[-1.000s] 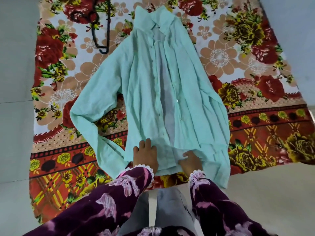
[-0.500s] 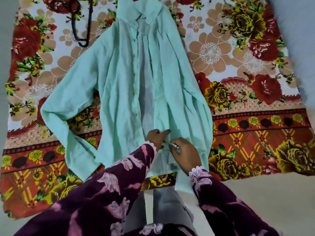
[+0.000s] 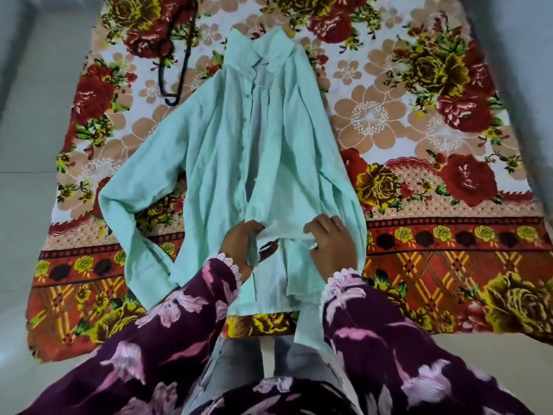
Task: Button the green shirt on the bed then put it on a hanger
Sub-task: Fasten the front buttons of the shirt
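A mint green shirt [image 3: 221,163] lies face up on the floral bed cover [image 3: 419,139], collar at the far end, its front open down the middle. My left hand [image 3: 239,247] pinches the left front edge near the hem. My right hand [image 3: 332,244] holds the right front edge beside it, and the two edges are pulled together between my hands. A dark hanger [image 3: 176,70] lies on the cover to the far left of the collar, apart from the shirt.
The bed's near edge runs below the shirt hem, with pale floor [image 3: 449,354] in front. A pale wall or floor strip [image 3: 27,115] borders the bed on the left. My purple floral sleeves [image 3: 167,339] cover the lower part of the view.
Both hands moved up from the hem to the front edges and took hold of them. The two edges are now drawn closer together near the bottom of the shirt.
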